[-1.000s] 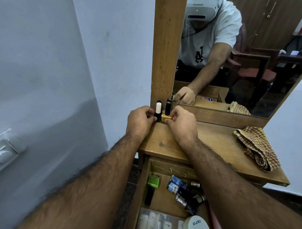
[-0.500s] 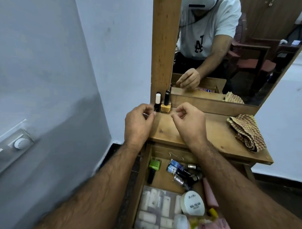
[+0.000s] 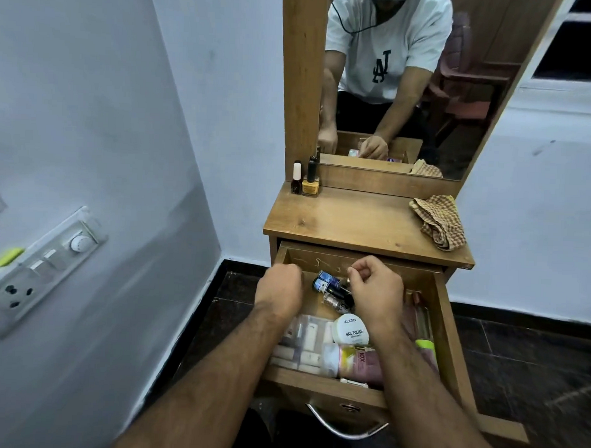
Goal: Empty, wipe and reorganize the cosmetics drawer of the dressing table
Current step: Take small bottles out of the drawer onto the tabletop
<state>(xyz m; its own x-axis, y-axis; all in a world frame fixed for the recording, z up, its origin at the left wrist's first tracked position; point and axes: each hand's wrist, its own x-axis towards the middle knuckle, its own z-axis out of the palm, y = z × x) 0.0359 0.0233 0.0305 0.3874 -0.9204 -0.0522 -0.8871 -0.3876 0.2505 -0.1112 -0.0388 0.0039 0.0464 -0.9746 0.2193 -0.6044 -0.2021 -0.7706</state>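
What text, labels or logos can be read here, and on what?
"zudio" and "NAIL POLISH": lid of the round white tub in the drawer.
Interlocked letters, reversed: white T-shirt in the mirror.
Pink tube: print too blurred.
Blue-labelled bottle: too small.

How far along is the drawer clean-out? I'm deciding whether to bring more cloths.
Barely started. Done: two nail polish bottles stand on the tabletop. In hand: both hands, left and right, reach into the open drawer over small bottles. Left: most cosmetics remain inside; the checked cloth lies unused, so wiping and reorganizing are pending.
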